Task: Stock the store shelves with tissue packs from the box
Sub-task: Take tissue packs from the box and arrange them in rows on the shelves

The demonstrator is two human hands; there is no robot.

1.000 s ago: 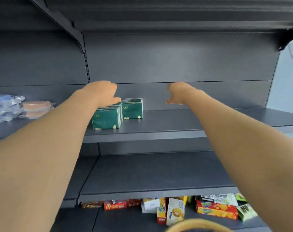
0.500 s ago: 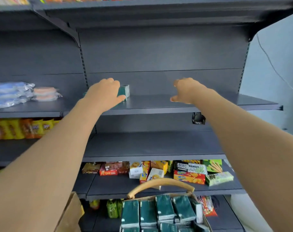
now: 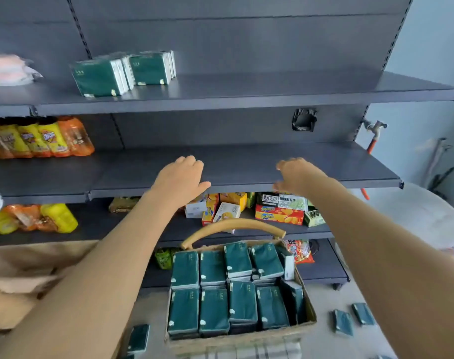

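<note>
Between loads. Left hand point(image 3: 180, 181) and right hand point(image 3: 297, 176) are held empty, fingers point(image 3: 191, 161) loosely curled. Packs point(image 3: 122, 73) are stood left on the top shelf point(image 3: 272, 89); a reach down into the full near box point(image 3: 241, 340) is called for.

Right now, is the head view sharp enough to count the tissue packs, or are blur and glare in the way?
Head view: the shelved tissue packs are motion-smeared, so no reliable count; the packs in the box are sharper, top layer readable; the upper shelf shows a soft sheen, no hard glare; the wide lens bows the shelf edges; left hand and right hand look soft.
</note>
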